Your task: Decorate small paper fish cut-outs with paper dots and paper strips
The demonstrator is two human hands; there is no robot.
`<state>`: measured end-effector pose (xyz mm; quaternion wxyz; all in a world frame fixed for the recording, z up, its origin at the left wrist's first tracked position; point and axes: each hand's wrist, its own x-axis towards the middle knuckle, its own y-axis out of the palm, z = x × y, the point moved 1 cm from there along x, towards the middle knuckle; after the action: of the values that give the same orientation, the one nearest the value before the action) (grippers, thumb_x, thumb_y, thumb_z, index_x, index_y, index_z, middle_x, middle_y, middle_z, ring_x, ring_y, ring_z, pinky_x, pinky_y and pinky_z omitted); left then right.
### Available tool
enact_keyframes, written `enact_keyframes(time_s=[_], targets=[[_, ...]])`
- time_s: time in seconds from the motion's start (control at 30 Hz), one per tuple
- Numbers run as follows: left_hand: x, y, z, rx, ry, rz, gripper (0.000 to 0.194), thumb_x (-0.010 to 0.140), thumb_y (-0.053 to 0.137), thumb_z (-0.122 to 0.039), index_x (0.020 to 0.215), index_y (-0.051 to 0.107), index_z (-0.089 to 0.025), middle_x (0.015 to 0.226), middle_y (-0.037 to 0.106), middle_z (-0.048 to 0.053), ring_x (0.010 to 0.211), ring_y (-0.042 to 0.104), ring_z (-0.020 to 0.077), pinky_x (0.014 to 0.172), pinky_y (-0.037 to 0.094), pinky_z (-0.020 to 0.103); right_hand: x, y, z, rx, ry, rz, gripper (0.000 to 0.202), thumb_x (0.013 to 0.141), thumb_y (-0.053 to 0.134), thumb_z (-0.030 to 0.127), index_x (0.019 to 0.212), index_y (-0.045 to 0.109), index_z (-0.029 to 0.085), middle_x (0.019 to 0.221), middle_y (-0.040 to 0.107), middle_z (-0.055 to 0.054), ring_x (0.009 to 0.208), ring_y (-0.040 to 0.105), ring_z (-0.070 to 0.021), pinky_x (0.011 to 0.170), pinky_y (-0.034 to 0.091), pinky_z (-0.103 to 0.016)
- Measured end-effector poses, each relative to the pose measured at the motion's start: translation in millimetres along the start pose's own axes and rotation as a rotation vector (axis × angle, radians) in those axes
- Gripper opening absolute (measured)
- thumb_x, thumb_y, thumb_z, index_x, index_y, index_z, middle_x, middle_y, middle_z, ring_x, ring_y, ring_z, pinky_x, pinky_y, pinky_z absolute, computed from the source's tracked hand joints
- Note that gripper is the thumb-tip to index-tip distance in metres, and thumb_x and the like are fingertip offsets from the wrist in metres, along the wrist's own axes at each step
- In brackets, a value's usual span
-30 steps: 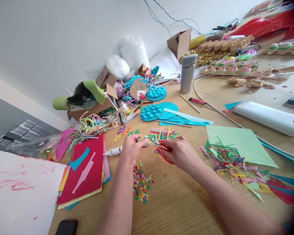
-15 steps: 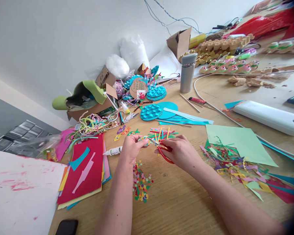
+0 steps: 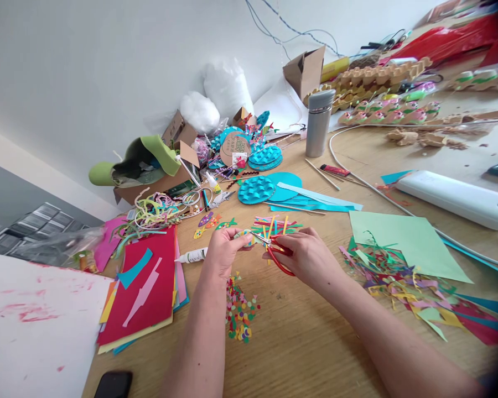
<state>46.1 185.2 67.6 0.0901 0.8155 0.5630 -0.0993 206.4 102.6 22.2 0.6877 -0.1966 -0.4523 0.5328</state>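
My left hand (image 3: 231,247) pinches a small piece of patterned paper (image 3: 248,236), light green with yellow and blue, mostly covered by the fingers. In my right hand (image 3: 305,251) is a pair of red-handled scissors (image 3: 283,262), their blades pointing left at the paper's edge. Colourful thin paper strips (image 3: 276,225) lie just beyond the scissors. Small paper dots and bits (image 3: 241,312) are scattered below my left hand. A white glue bottle (image 3: 192,256) lies left of that wrist. Several decorated paper fish (image 3: 207,221) rest behind it.
At left is a stack of coloured paper (image 3: 149,298), with a phone (image 3: 113,384) at the near edge. Paper scraps (image 3: 415,293) and a light green sheet (image 3: 402,237) lie at right. Blue paper discs (image 3: 255,189), a grey flask (image 3: 319,124) and a white cable (image 3: 382,193) are further back.
Both hands stay in nearly the same place. The paper and the scissors have barely shifted.
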Motion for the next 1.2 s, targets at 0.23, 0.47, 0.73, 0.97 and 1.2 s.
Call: enact_keyframes(time_s=[0.23,0.47,0.73,0.97,1.2], targets=[[-0.1,-0.5,-0.5,-0.027,-0.010,0.007,0.030,0.044,0.085,-0.028,0.061,0.069,-0.011,0.061,0.067,0.003,0.056,0.060,0.0118,0.061,0.050,0.025,0.3,1.9,-1.7,0.016,-0.023,-0.030,0.026,0.088,0.063,0.038,0.070,0.064,0.019,0.069,0.074,-0.001,0.064,0.064,-0.0143,0.075,0.031,-0.030],[-1.2,-0.6,-1.7,-0.003,-0.011,0.014,0.031,0.044,0.086,-0.031,0.061,0.068,-0.011,0.061,0.068,0.004,0.057,0.061,0.0118,0.060,0.049,0.024,-1.3,3.2,-3.8,0.020,-0.035,-0.049,0.028,0.088,0.062,0.039,0.069,0.064,0.020,0.067,0.073,-0.001,0.063,0.061,-0.0142,0.075,0.032,-0.030],[0.4,-0.7,0.4,-0.001,-0.014,0.014,0.034,0.043,0.088,-0.033,0.062,0.069,-0.012,0.062,0.068,0.003,0.056,0.060,0.0107,0.062,0.050,0.024,4.6,-7.1,-0.2,0.282,0.212,-0.137,0.046,0.085,0.057,0.057,0.060,0.062,0.018,0.051,0.054,0.000,0.049,0.041,-0.0112,0.053,0.030,-0.027],[-2.8,3.9,-1.3,-0.052,0.020,0.078,0.031,0.049,0.088,-0.032,0.067,0.072,-0.012,0.067,0.069,0.002,0.060,0.060,0.0101,0.064,0.053,0.025,7.9,-5.0,2.5,0.870,0.444,-0.203,0.040,0.065,0.077,0.055,0.077,0.064,0.019,0.072,0.065,-0.003,0.071,0.059,-0.0181,0.064,0.045,-0.029],[-4.2,17.5,10.0,-0.051,-0.001,0.149,0.031,0.054,0.086,-0.033,0.074,0.075,-0.013,0.079,0.072,0.005,0.071,0.062,0.0126,0.066,0.052,0.025,7.8,5.8,12.5,1.189,0.508,-0.194,0.047,0.052,0.087,0.045,0.077,0.055,0.021,0.069,0.059,0.001,0.065,0.056,-0.0149,0.058,0.045,-0.027]])
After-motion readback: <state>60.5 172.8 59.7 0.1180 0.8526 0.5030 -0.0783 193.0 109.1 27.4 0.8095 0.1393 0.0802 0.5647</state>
